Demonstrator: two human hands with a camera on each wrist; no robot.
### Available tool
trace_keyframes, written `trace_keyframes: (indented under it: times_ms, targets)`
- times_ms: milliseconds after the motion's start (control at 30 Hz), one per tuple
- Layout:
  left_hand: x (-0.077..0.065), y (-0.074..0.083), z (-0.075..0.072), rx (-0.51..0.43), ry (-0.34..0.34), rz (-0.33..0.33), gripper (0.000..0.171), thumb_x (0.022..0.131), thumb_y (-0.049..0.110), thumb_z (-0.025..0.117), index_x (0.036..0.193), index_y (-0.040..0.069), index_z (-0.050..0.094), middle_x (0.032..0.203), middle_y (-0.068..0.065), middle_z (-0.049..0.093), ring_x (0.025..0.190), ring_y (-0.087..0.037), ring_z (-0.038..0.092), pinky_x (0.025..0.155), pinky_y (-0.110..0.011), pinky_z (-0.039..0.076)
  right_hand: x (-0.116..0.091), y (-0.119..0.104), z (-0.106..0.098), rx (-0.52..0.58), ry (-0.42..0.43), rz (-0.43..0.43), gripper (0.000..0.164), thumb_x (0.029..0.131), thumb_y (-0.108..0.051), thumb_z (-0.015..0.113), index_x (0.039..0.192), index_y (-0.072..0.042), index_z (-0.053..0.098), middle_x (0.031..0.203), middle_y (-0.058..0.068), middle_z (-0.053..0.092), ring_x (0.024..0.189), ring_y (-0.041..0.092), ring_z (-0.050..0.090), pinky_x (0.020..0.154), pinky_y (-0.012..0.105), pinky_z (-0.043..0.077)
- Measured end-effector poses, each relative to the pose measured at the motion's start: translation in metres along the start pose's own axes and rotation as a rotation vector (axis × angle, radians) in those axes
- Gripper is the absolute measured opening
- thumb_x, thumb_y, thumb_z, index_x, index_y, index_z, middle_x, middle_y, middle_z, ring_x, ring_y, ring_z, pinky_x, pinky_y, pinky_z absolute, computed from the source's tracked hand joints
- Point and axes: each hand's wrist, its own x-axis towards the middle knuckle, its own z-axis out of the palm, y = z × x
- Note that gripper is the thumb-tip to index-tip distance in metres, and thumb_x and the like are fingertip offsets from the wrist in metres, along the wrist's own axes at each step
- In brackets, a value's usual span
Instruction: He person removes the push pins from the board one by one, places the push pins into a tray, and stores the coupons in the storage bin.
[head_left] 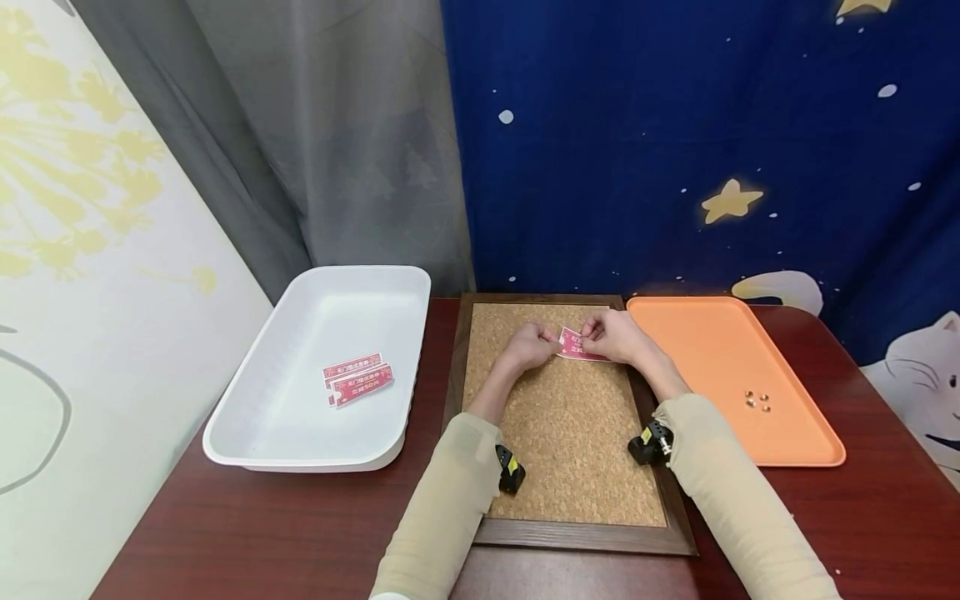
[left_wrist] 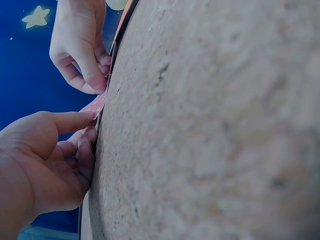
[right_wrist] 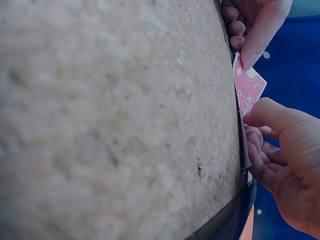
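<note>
A red-and-white paper coupon (head_left: 568,343) is at the far part of a framed corkboard (head_left: 570,433). At its left end my left hand (head_left: 531,345) pinches the edge, thumb on the printed face in the right wrist view. My right hand (head_left: 617,337) has thumb and fingertips pressed together over the coupon's middle, pinching what seems a small thumbtack, almost wholly hidden by the fingers. This hand covers much of the coupon's right part. In the right wrist view the coupon's left end (right_wrist: 255,82) tilts up off the cork.
A white tub (head_left: 300,417) at the left holds a few more red coupons (head_left: 362,383). On the right, an orange tray (head_left: 697,333) carries several small shiny tacks (head_left: 757,401). Curtains hang behind the dark red table (head_left: 300,533).
</note>
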Motion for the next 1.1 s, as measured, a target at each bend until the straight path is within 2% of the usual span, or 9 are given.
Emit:
trace_keyframes:
  times_ms: [533, 900, 1100]
  targets:
    - [0.0031, -0.0018, 0.0011, 0.009, 0.002, -0.002, 0.006, 0.092, 0.008, 0.069, 0.092, 0.002, 0.067, 0.083, -0.001, 0.056, 0.073, -0.012, 0.048, 0.061, -0.021, 0.038, -0.0017, 0.0007, -0.0028, 0.064, -0.025, 0.043, 0.006, 0.082, -0.004, 0.073, 0.087, -0.003, 0.070, 0.081, 0.005, 0.068, 0.075, 0.016, 0.063, 0.068, 0.029, 0.050]
    - [0.0027, -0.0023, 0.0009, 0.017, 0.005, -0.004, 0.006, 0.092, 0.007, 0.069, 0.091, 0.002, 0.067, 0.082, -0.001, 0.055, 0.072, -0.012, 0.047, 0.061, -0.021, 0.038, -0.0034, 0.0003, -0.0035, 0.089, -0.031, 0.056, 0.007, 0.083, -0.003, 0.072, 0.089, -0.002, 0.070, 0.083, 0.007, 0.069, 0.078, 0.018, 0.064, 0.073, 0.032, 0.052]
    - [0.0031, -0.0012, 0.0009, 0.018, 0.005, -0.026, 0.005, 0.092, 0.007, 0.069, 0.091, 0.003, 0.067, 0.081, -0.001, 0.055, 0.070, -0.012, 0.047, 0.059, -0.022, 0.037, -0.0053, 0.0019, -0.0040, 0.123, -0.017, 0.041, 0.007, 0.083, -0.002, 0.071, 0.089, 0.000, 0.070, 0.083, 0.007, 0.068, 0.077, 0.017, 0.062, 0.070, 0.026, 0.049]
